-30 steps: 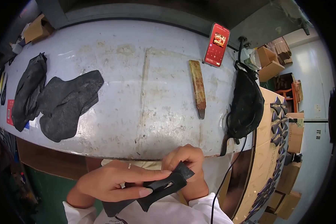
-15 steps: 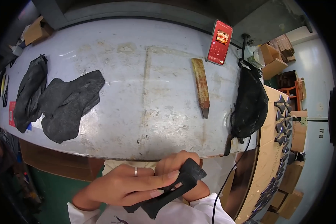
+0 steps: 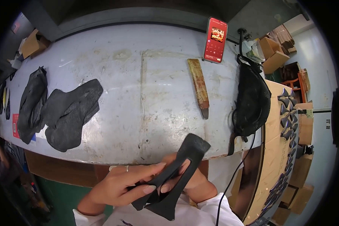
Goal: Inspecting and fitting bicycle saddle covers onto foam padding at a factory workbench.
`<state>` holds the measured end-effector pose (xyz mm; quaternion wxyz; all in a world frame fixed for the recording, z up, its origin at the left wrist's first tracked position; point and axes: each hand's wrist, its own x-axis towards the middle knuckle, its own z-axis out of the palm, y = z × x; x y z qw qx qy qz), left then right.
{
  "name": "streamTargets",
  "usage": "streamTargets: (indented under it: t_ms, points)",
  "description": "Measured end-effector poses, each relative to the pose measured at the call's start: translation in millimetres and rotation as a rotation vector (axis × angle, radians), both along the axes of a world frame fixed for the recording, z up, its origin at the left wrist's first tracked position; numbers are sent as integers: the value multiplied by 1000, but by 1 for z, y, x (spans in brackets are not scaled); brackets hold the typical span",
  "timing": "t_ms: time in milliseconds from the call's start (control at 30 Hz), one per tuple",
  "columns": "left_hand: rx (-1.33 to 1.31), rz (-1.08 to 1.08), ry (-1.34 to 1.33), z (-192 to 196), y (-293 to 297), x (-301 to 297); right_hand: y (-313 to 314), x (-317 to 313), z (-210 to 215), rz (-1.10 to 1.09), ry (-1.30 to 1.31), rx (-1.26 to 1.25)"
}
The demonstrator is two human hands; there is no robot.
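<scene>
A black flexible piece [image 3: 190, 147] with a long slot through its middle is held up in front of me, at the near edge of the table. My left hand [image 3: 118, 184], a ring on one finger, grips the piece's left edge between the fingers. My right hand [image 3: 194, 182] is closed on it from behind, and some of its fingers show through the slot. The rest of that hand is hidden by the piece. On the left of the table lie two dark, limp sheets, a wide one [image 3: 69, 116] and a narrower folded one [image 3: 33, 105].
A worn, tape-wrapped blade tool [image 3: 198, 84] lies right of centre. Beyond it a phone [image 3: 216, 39] with a red screen leans upright. At the right edge are a black pouch [image 3: 252, 100] and a hanging cable [image 3: 229, 184]. Cardboard [image 3: 273, 139] alongside carries several dark shaped parts.
The black piece has been raised and turned more upright, and its slot is spread wider. My left fingers have shifted along its edge. The view has moved slightly.
</scene>
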<state>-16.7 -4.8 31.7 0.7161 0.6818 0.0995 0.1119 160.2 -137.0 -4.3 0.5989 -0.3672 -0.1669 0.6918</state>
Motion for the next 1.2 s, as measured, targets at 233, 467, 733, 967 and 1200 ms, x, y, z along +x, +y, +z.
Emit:
streamTargets:
  t_ms: [233,467,733,967,1200]
  points:
    - [51,97,-24,3,-3,6,3,4,1,73,-89,40]
    - [114,60,0,7,1,6,-7,5,-19,111,-195,123]
    - [256,53,36,14,-4,7,-3,-5,-3,-233,72,102]
    - [-96,-93,94,13,4,7,0,7,3,-154,81,134]
    - [31,-86,-8,-1,4,-6,4,6,8,9,343,21]
